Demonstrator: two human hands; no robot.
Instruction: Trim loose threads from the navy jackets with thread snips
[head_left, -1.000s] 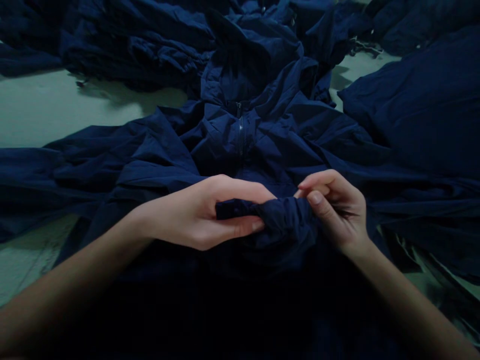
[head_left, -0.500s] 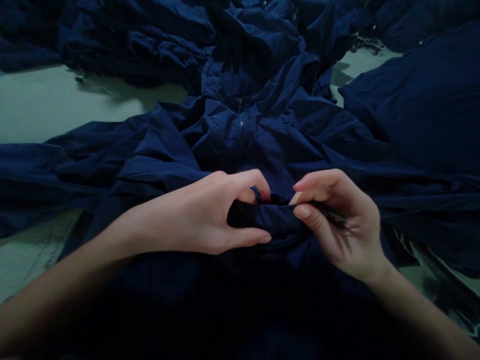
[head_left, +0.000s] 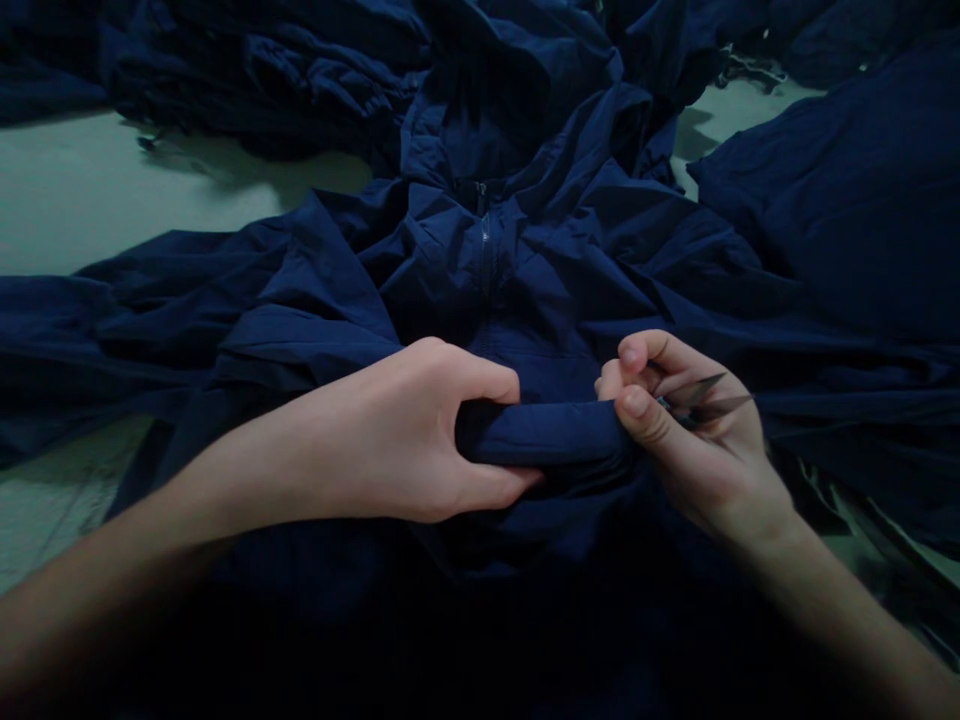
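Just below frame centre, my left grip (head_left: 375, 440) wraps the folded navy hem (head_left: 555, 432), right grip (head_left: 712, 460) pinching its edge; I want light tension, those apparent blades (head_left: 721, 404) angled clear.

There are 2 hands, 1 left hand (head_left: 390, 440) and 1 right hand (head_left: 697, 440), with 1 folded cloth band (head_left: 555, 432) between them. Beyond them lies 1 hooded jacket (head_left: 540, 290) with 1 zip (head_left: 486, 245). At the right palm, 2 pointed blades (head_left: 712, 395) show (the dark garments (head_left: 847, 190) farther out merge, defying a count).
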